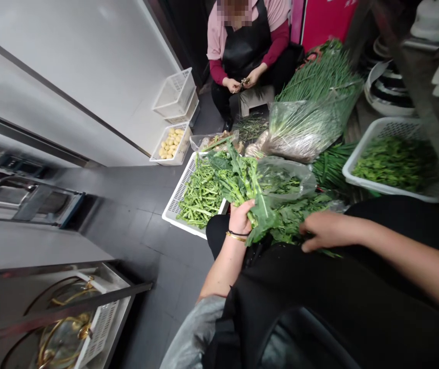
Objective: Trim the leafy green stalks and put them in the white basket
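My left hand [241, 218] is closed around a bunch of leafy green stalks [248, 179], broad leaves spreading above the fist and hanging over its right side. To the right, my right hand [322, 230] hovers low over loose leafy greens [288, 220]; its fingers are curled and slightly blurred, and whatever they pinch is hidden. A white perforated basket [171, 212] just left of the bunch holds cut green stems [200, 197]. Behind the loose greens lies a clear plastic bag [299, 177] with more leaves inside.
A co-worker [248, 51] sits opposite, both hands on something small. Long green stalks in a plastic bag [304, 128] lie between us. Potatoes fill a small white basket [171, 143], beside stacked crates [175, 95]. Another basket [390, 184] of greens stands right; a metal rack [123, 292] stands left.
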The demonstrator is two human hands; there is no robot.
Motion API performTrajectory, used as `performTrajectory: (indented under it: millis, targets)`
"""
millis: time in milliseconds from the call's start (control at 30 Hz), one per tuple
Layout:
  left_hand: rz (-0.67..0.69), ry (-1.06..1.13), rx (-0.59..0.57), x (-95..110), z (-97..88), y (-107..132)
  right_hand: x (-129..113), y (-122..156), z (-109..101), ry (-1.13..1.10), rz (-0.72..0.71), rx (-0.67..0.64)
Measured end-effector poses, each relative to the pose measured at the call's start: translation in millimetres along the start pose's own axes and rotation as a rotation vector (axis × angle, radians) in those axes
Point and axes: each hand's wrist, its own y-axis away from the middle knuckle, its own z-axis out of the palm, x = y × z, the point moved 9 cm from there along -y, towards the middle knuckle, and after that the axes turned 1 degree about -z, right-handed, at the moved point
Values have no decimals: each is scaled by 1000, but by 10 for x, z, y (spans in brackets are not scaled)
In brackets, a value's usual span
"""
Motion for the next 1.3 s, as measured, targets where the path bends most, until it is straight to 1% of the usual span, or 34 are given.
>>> performTrajectory:
  millis: [33,100,133,167,200,233,267,333,367,400,433,467,500,533,567,633,667,733,767,833,900,967,1033,1100,1133,1200,1233,1267,1300]
  targets:
    - [18,-36,-49,-7,46,39,62,-29,-158,-91,38,44]
    - [68,-85,-148,-16,160,118,136,-152,-566,-273,100,245]
    - [94,-104,-173,-15,201,149,122,-235,-728,-315,105,329]
    - [113,-115,-183,-13,227,170,66,-326,-837,-287,98,384]
    - [117,-120,-178,-16,234,180,-21,-411,-886,-234,81,417]
    - [107,-124,-162,-25,225,179,-127,-476,-874,-163,60,432]
    - [88,-121,-137,-35,201,171,-232,-507,-817,-98,42,446]
    - [46,-93,-81,-46,124,145,-392,-453,-616,-34,10,472]
    - [24,-79,-65,-50,88,132,-456,-391,-483,3,-22,451]
    - [7,-69,-60,-47,60,121,-504,-325,-336,41,-69,388]
    - [-3,-63,-68,-38,44,113,-526,-260,-195,70,-119,291]
    - [-11,-63,-92,-28,42,109,-514,-199,-89,86,-157,184]
    - [-18,-67,-135,-23,61,110,-467,-152,-43,80,-169,92]
    - [-29,-69,-190,-26,95,117,-394,-132,-76,34,-151,41]
    - [-47,-68,-250,-42,137,130,-307,-143,-183,-62,-106,44]
    - [-121,-71,-361,-124,228,169,-161,-239,-456,-356,-6,128]
    - [-162,-78,-395,-175,259,188,-130,-311,-552,-514,22,164]
    - [-210,-90,-412,-243,285,210,-149,-467,-638,-759,28,222]
    - [-213,-89,-407,-251,289,217,-167,-529,-654,-828,20,272]
    - [-178,-80,-386,-221,286,230,-173,-581,-680,-883,2,428]
    - [-110,-82,-341,-156,264,246,-152,-558,-692,-852,0,574]
    - [-38,-98,-270,-97,226,259,-153,-507,-727,-704,16,672]
    - [-1,-100,-207,-80,196,264,-218,-422,-820,-461,10,785]
    - [-12,-69,-169,-110,168,249,-381,-321,-882,-175,-46,873]
    - [-30,-46,-158,-135,150,235,-477,-278,-869,-47,-91,883]
    - [-69,-4,-156,-173,110,206,-617,-206,-769,125,-182,825]
    - [-89,7,-177,-187,99,198,-635,-172,-714,153,-210,775]
    - [-105,10,-209,-191,97,199,-607,-133,-686,136,-214,735]
    - [-111,3,-244,-185,100,206,-533,-95,-696,73,-188,712]
